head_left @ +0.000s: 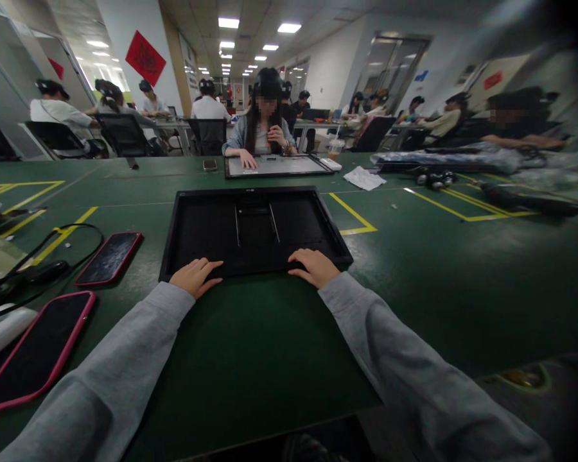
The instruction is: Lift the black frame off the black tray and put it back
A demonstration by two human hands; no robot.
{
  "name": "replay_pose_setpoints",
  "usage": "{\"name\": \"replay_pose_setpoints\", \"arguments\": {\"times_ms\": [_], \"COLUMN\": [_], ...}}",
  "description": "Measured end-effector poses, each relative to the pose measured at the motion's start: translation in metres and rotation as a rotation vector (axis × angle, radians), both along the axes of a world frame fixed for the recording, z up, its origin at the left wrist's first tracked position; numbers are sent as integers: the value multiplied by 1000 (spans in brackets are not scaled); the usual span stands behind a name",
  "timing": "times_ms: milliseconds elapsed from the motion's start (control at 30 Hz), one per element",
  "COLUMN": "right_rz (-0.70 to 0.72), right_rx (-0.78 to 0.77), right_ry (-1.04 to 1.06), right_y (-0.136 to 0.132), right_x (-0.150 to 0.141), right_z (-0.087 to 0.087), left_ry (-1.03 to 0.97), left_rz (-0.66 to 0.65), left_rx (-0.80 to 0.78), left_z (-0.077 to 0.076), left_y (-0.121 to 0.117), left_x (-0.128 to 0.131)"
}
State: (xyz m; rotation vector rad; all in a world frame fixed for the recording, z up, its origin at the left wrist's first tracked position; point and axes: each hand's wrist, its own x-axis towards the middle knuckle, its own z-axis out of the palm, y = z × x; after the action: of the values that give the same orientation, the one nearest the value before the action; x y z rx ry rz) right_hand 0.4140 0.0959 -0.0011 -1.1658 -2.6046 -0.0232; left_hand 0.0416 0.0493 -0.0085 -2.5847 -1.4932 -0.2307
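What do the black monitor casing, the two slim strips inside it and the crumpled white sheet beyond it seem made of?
The black monitor casing looks like moulded plastic: dull, dark and evenly coloured. The two slim strips gleam pale, so perhaps shiny metal, though too small to be sure. The crumpled white sheet is probably tissue or paper, matte and creased.

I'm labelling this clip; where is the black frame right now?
In the head view, the black frame lies on the table, slightly left of centre, right of the red-edged phone, with the left hand and right hand on its near edge.
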Motion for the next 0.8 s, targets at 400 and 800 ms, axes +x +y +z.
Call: {"name": "replay_pose_setpoints", "arguments": {"times_ms": [400, 800], "right_rz": [-166, -268], "right_rx": [81, 62], "right_ry": [-130, 103], "right_y": [101, 112], "right_x": [-18, -26], "right_z": [4, -6], "left_ry": [-80, -192], "left_rz": [161, 206], "left_rx": [-102, -90], "left_z": [10, 9], "left_y": [108, 115], "left_x": [16, 10]}}
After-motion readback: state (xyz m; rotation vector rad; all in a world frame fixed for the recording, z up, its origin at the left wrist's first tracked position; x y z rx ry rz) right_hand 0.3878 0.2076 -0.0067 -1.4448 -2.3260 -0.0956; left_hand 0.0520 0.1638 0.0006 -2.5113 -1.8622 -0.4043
